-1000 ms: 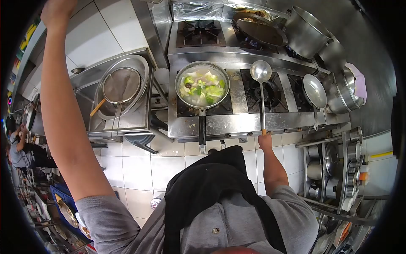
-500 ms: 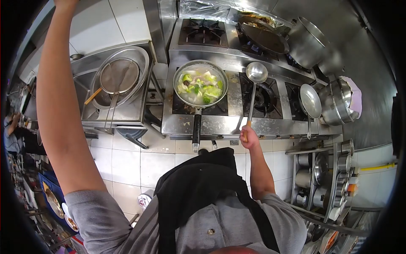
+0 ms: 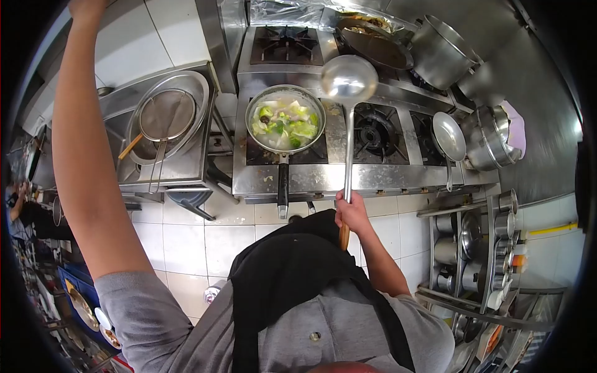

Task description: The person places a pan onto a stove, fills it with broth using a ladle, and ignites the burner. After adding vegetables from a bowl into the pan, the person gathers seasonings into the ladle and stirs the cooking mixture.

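Note:
My right hand (image 3: 352,212) is closed round the handle of a steel ladle (image 3: 349,79), just in front of the stove edge. The ladle's bowl is raised above the stove, to the right of a pan (image 3: 251,118) on the left front burner. Green vegetables and pale pieces (image 3: 285,124) lie in cloudy liquid in that pan, whose black handle points towards me. My left arm reaches up to the top left, where my left hand (image 3: 87,7) is cut off by the frame edge and its fingers are hidden.
A wire strainer (image 3: 166,114) rests over a steel basin (image 3: 198,93) on the left counter. A small pan (image 3: 449,137), a tall pot (image 3: 439,53) and a wok (image 3: 375,46) stand at the right and back. Shelves of pots (image 3: 491,248) are at the right. A person (image 3: 22,211) is far left.
My right hand has moved left and gripped the ladle higher up its handle. The ladle has risen off the right-hand burner, nearer the camera. My left arm stays stretched out.

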A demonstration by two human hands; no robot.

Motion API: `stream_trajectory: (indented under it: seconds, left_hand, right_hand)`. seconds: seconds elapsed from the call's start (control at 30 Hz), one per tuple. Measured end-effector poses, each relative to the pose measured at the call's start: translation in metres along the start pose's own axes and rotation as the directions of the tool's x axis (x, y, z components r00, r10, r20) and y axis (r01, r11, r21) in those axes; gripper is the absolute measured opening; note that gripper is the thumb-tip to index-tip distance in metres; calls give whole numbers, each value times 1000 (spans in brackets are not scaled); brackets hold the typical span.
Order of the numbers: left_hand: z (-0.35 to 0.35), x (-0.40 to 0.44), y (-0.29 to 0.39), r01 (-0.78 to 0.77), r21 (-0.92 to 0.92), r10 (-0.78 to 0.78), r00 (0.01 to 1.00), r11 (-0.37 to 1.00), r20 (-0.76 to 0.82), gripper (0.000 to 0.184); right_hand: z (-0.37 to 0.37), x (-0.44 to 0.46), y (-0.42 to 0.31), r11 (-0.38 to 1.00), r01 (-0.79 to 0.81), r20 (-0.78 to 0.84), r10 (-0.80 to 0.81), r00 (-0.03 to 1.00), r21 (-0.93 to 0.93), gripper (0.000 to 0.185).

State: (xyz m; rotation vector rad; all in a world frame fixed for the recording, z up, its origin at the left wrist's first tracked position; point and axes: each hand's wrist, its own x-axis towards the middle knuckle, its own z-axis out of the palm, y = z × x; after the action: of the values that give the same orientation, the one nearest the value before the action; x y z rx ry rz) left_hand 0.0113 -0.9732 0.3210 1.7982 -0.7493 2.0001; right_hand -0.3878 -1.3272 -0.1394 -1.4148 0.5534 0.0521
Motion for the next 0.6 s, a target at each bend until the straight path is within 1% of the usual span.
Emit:
stream_trajectory:
  seconds: [0.03,0.13,0.2,0.23,0.27,0.3,0.33,0.37,0.4,0.43,0.47,0.53,0.57,0.6]
  left_hand:
    - [-1,1,0,0,0,0,1000,1000,-5,44]
    - [-3,0,-2,13,-10,-13,999,1000,34,43]
    - [-4,1,5,-13,72,12,1000,997,16,43]
    - [-7,-1,8,-13,71,11,1000,997,20,43]
    - [-19,-2,22,63,61,-68,994,996,83,37]
    - [-27,-2,32,138,58,-146,978,989,147,35]
    - [-29,-1,35,139,64,-147,978,988,147,35]
    - [-32,0,37,89,107,-104,985,990,140,34]
    - [-34,-1,38,40,151,-62,988,988,139,34]
    - [-36,-2,38,40,157,-63,988,987,142,34]
    - [-36,-1,38,45,156,-69,986,987,153,34]
    - [-38,0,42,44,148,-69,984,988,167,34]
    - [-42,1,44,62,117,-83,978,991,190,34]
    - [-43,1,45,83,86,-100,971,993,216,34]
  right_hand:
    - [3,-2,2,1000,5,-1,-5,1000,-1,11]
    - [8,-16,6,998,-48,40,50,998,-36,8]
    - [7,-22,5,997,-52,44,55,998,-63,7]
    - [6,-25,4,995,-50,50,55,997,-91,6]
    - [7,-27,2,994,-53,51,57,997,-92,6]
    - [7,-30,-2,975,-37,2,39,999,-221,8]
    - [8,-31,-6,938,-26,-42,12,999,-346,11]
    - [9,-34,-10,936,-25,-36,13,999,-351,11]
    - [9,-40,-13,961,2,-2,-3,1000,-278,13]
    - [10,-47,-16,980,26,32,-20,999,-199,16]
    - [10,-54,-22,980,28,36,-21,999,-197,16]
    - [7,-68,-29,960,-176,161,213,964,-217,18]
    - [6,-66,-29,962,-170,162,207,965,-214,18]
    - [6,-64,-29,946,-169,125,210,970,-278,18]
